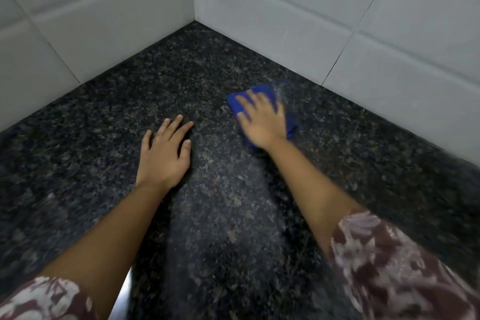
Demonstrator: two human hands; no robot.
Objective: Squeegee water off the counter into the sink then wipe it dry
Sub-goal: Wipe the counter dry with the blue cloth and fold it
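Nearest the camera, two patterned maroon-and-white sleeves (389,262) frame the bottom edge, and bare forearms reach out from them over the dark speckled bench (233,215). Beside the left forearm a thin bright sliver (122,299) shows at the bench's near edge; it may be metal, but whether it belongs to the sink I cannot tell.

Farther out, the left hand (166,153) lies palm down on the stone, its fingers (176,125) straight, slightly spread and grasping nothing; it looks to be bracing. To its right and a little farther, the right hand (262,122) presses flat on a folded blue cloth (268,91), fingers extended over the top of it, not curled round it. Cloth and hand are blurred, as in a wiping stroke. The cloth lies on the bench near the right wall, apart from the left hand.

Judging by this, the squeegee step is over and the drying is under way: no squeegee is in view, and the stone around the hands shows no pooled water. A pale streak (281,88) at the cloth's far edge could be moisture or blur. The corner and the strips along both walls probably remain to be wiped.

No container shows, and the sink itself is out of view, so its contents cannot be judged. Beyond the cloth, the bench ends in a corner against white wall tiles (285,21).
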